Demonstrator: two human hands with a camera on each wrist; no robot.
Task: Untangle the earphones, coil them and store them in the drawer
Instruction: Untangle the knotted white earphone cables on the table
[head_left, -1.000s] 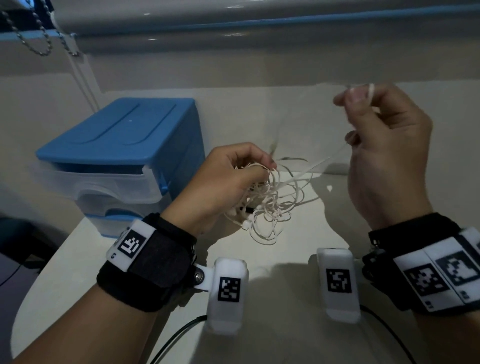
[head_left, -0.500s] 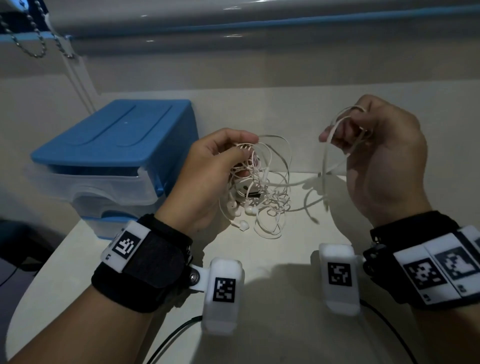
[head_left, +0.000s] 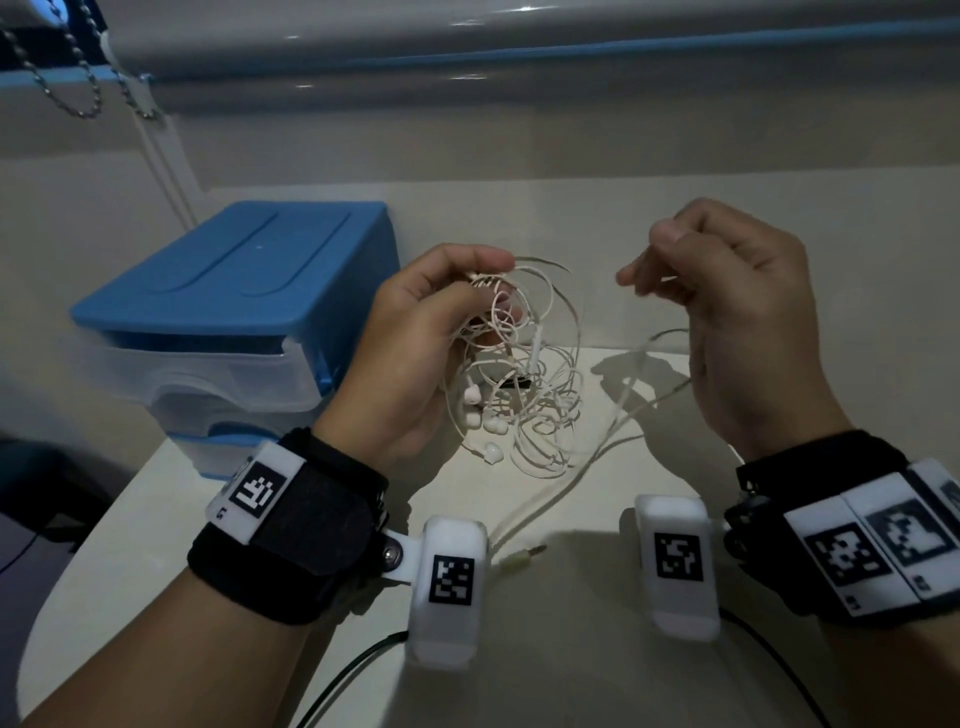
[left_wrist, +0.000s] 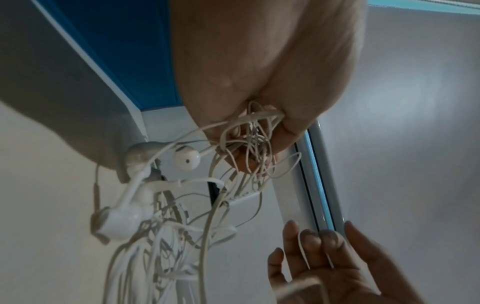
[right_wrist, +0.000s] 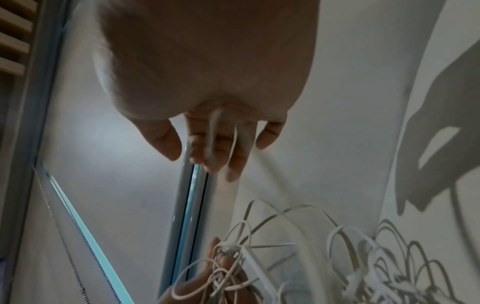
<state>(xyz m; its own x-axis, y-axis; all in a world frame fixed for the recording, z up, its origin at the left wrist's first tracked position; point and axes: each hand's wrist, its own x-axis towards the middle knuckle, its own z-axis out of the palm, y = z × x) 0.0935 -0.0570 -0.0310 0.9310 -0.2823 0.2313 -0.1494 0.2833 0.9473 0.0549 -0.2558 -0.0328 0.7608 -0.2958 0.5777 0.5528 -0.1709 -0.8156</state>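
A tangle of white earphones (head_left: 524, 384) hangs from my left hand (head_left: 467, 296), which grips its upper loops a little above the white table (head_left: 571, 654). In the left wrist view the earbuds (left_wrist: 187, 157) dangle below the left hand's fingers (left_wrist: 288, 127). To the right at the same height, my right hand (head_left: 654, 260) has its fingers curled with a loose strand (right_wrist: 213, 133) looped over them. That strand runs down to the jack plug (head_left: 527, 555) lying on the table. The blue drawer unit (head_left: 234, 280) stands to the left, with translucent drawers (head_left: 208, 374).
Black leads (head_left: 353, 675) from the wrist cameras trail off the table's near edge. A bead chain (head_left: 67, 98) hangs at the top left by the window frame. A wall rises just behind the table.
My right hand has dropped from its raised pull and moved in toward the tangle. The left hand has lifted the bundle higher off the table. The plug end now lies near the wrists.
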